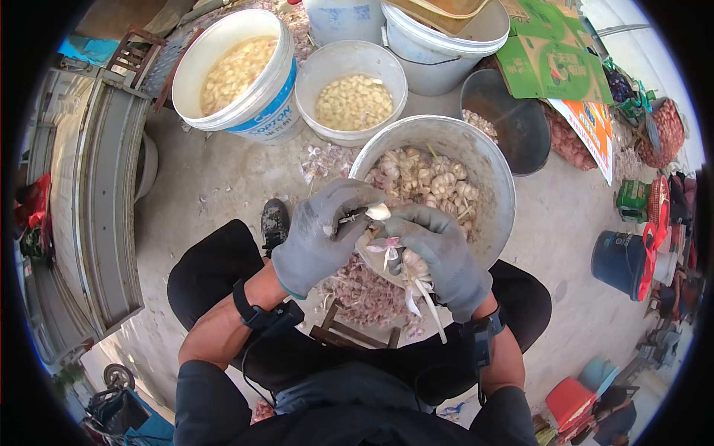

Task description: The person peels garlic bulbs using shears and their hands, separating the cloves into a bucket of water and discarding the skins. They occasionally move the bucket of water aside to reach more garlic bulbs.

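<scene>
I read the left hand [323,230] as closed, pinching a pale clove [378,212] at its fingertips, the clove lying just beside the fingers of the right hand [450,256]. On my feed the right hand is curled around a garlic bulb [414,264], which sits under its fingers on the side toward the left hand, stalk pointing down toward the lap. Both hands are over the near rim of a bucket [491,175] containing more bulbs [439,184].
</scene>
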A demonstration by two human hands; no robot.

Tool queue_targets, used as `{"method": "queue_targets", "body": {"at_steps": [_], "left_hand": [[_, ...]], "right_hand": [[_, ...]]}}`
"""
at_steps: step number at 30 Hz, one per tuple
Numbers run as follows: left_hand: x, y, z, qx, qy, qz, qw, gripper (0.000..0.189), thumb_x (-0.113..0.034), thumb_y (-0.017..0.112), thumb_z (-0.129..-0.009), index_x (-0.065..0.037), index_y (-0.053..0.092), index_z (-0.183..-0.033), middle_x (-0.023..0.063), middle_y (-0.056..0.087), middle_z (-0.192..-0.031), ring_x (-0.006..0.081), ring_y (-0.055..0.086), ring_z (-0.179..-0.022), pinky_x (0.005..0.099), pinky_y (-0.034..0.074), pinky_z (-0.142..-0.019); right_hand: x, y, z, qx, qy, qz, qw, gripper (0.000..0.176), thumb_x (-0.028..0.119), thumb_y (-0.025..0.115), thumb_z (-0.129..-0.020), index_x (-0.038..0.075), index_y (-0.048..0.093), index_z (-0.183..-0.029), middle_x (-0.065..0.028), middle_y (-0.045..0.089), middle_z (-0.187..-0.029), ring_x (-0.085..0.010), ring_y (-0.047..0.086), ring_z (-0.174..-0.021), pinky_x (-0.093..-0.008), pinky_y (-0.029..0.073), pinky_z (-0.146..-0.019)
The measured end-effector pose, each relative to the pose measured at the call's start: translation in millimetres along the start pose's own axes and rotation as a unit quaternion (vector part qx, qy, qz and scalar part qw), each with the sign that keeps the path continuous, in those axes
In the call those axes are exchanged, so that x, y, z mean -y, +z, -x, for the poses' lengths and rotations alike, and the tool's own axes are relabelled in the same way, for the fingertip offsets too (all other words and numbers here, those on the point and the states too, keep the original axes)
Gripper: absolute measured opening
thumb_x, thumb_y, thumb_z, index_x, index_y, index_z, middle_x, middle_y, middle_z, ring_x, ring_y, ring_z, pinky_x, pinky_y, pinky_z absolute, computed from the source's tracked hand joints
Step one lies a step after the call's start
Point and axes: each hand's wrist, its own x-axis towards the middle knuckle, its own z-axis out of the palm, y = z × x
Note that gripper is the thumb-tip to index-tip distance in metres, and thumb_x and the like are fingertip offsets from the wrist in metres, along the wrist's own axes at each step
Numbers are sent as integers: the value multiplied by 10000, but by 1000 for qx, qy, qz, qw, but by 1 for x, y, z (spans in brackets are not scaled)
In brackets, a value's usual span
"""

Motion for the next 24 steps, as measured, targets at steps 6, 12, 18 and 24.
{"method": "queue_targets", "body": {"at_steps": [6, 12, 18, 24], "left_hand": [[-12, -4, -3, 28, 30, -76, 996, 414, 105, 653, -800, -81, 680, -1169, 128, 699, -1121, 320, 717, -980, 391, 576, -811], [-8, -4, -2, 21, 17, -23, 999, 394, 51, 703, -810, -81, 666, -1179, 160, 677, -1150, 363, 697, -973, 400, 583, -782], [-5, -4, -2, -35, 55, -134, 989, 375, 83, 683, -773, -79, 688, -1111, 128, 694, -1083, 335, 707, -939, 401, 571, -792], [-14, -3, -3, 35, 89, -236, 967, 492, 40, 725, -675, -95, 678, -1146, 102, 689, -1063, 325, 698, -888, 407, 550, -707]], "right_hand": [[-18, -9, -3, 38, -56, 34, 997, 330, 174, 658, -984, -47, 668, -1229, -61, 710, -1106, -112, 651, -1007, -265, 513, -890], [-18, -7, -4, 28, -99, 83, 991, 290, 170, 647, -976, -21, 693, -1189, -60, 706, -1064, -111, 654, -960, -276, 526, -854], [-7, 17, 2, -126, -101, 104, 981, 331, 136, 757, -893, 16, 689, -1193, -61, 710, -966, -161, 672, -786, -309, 528, -697], [-21, 19, -7, -145, -356, 399, 832, 284, 166, 782, -871, 39, 687, -1108, -113, 692, -928, -273, 668, -746, -377, 527, -639]]}}
